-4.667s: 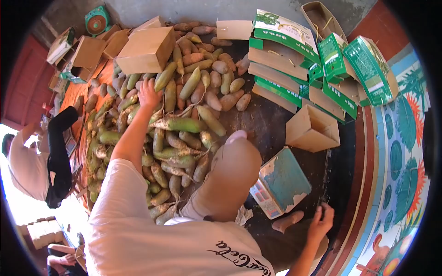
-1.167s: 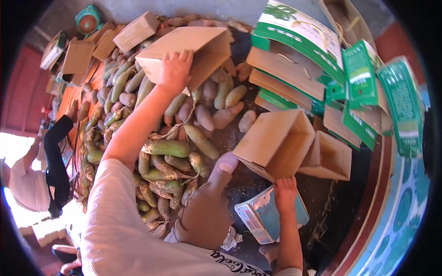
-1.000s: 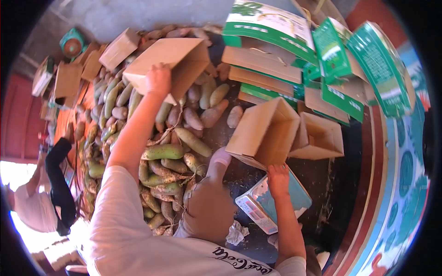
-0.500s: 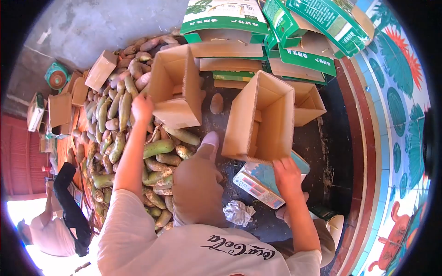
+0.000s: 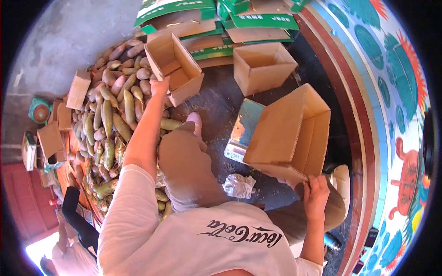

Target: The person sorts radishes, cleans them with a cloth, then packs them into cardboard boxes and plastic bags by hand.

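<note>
My left hand (image 5: pixel 160 86) grips the near left rim of an open cardboard box (image 5: pixel 188 87) beside the vegetable pile. My right hand (image 5: pixel 316 193) pinches the near bottom corner of a second, tilted cardboard box (image 5: pixel 276 131). Its open side faces right, and its inner walls show. This box overlaps a digital scale (image 5: pixel 247 120), whose blue-grey plate and part of the display panel stick out to its left. Behind it stands a third open cardboard box (image 5: pixel 264 73) on the dark floor.
Long green radishes and reddish root vegetables form a large pile (image 5: pixel 108 115) on the left. Green printed cartons (image 5: pixel 202 37) stack up at the back. Crumpled white plastic (image 5: pixel 239 186) lies near my leg. Another person (image 5: pixel 73 253) is at lower left; a painted wall (image 5: pixel 396 92) curves along the right.
My right hand has drawn its box right and toward me, tipping it and baring more of the scale. The left box has shifted right, with my left hand on its rim. My view has turned.
</note>
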